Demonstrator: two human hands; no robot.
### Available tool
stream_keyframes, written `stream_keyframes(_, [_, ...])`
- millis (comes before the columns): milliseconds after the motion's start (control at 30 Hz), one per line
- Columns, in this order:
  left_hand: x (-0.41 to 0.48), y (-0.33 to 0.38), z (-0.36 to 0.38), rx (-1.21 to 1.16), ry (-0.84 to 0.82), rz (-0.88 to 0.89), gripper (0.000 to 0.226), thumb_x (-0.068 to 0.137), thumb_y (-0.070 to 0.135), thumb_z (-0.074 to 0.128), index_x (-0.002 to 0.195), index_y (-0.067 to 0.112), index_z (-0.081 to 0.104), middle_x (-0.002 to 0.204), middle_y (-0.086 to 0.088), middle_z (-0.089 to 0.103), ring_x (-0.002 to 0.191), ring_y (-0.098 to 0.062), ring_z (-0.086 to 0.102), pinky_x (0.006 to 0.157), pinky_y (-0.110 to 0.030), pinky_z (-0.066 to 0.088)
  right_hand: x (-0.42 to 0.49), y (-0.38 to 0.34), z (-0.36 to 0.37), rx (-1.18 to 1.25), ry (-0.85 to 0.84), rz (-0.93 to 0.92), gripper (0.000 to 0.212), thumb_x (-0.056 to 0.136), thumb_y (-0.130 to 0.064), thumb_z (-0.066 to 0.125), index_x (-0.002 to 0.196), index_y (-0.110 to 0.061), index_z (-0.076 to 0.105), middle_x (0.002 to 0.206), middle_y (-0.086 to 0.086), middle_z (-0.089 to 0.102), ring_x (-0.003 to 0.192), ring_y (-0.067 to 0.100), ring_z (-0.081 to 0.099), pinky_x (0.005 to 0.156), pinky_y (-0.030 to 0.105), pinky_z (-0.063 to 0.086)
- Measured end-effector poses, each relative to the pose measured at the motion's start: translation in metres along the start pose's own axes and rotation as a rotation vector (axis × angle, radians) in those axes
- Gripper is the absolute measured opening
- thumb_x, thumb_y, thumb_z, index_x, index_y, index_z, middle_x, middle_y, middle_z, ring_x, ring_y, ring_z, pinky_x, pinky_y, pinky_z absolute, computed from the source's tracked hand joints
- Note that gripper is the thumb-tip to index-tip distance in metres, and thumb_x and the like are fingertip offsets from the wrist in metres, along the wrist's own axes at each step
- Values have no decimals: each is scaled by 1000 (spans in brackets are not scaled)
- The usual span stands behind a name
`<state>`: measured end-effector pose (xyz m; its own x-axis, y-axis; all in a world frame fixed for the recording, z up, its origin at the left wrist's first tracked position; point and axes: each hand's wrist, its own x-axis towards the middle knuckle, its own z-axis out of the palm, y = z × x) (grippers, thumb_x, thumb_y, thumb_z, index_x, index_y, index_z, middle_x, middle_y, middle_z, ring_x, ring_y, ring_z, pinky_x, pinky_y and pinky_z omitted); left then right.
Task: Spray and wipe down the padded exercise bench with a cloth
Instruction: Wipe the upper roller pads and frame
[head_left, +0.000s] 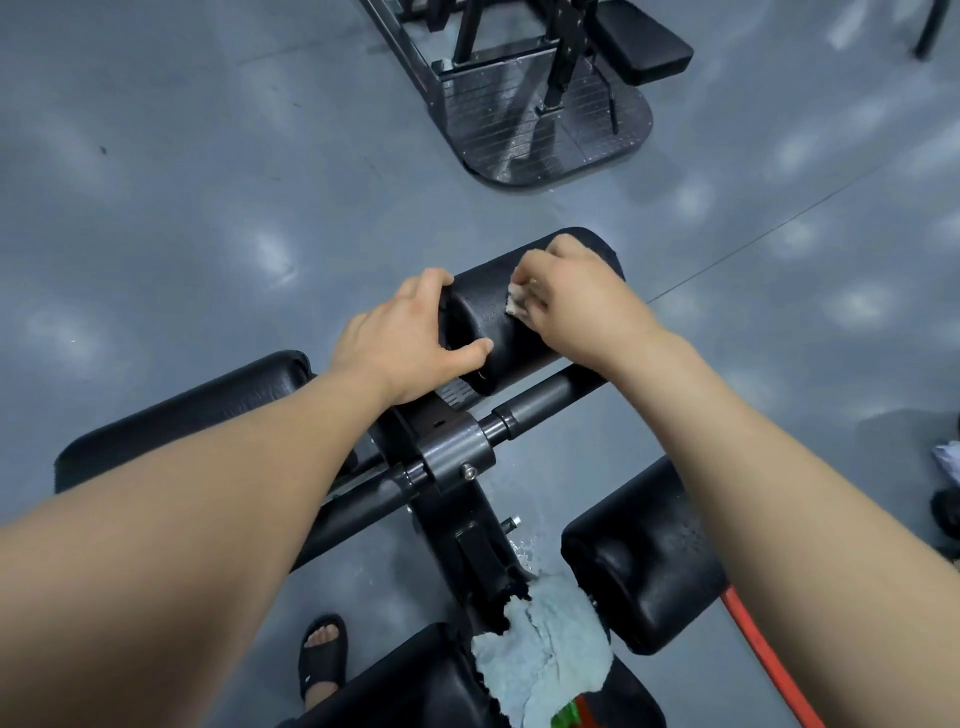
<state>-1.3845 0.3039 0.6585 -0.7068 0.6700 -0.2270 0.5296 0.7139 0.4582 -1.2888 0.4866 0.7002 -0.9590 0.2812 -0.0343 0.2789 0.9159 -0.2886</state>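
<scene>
Wiping is the step in hand: the right hand (571, 296) pinches a small pale cloth (519, 304) against the top of the bench's far roller pad (483, 322), while the left hand (405, 338) grips that pad's inner end, fingers and thumb curled round it. A light-blue towel (545, 649) lies well below the pad. Next, I judge, the cloth should sweep toward the pad's outer end, pressed firmly.
</scene>
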Motion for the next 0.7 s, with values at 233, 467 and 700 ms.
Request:
stream_keyframes(233, [0, 1, 0, 22, -27, -9, 100, 74, 84, 57, 154, 33, 26, 156, 12, 33, 126, -25, 56, 98, -43, 45, 17, 55, -21, -138, 102, 408, 22, 98, -30, 54, 115, -20, 63, 119, 12, 62, 113, 39, 55, 78, 40, 46])
stream_keyframes(467, [-2, 2, -1, 3, -18, -13, 95, 66, 84, 64, 140, 37, 29, 125, 10, 59, 108, -25, 61, 82, -39, 42, -1, -7, 6, 88, 87, 131, 10, 90, -14, 61, 95, -16, 69, 106, 5, 58, 92, 31, 63, 82, 34, 51])
stream_keyframes(700, [-2, 2, -2, -11, -25, -12, 96, 64, 83, 68, 140, 39, 28, 134, 11, 53, 110, -22, 60, 89, -42, 47, 7, 25, -3, 60, 99, 122, 16, 90, -12, 61, 102, -16, 71, 101, 2, 58, 98, 30, 62, 84, 29, 47])
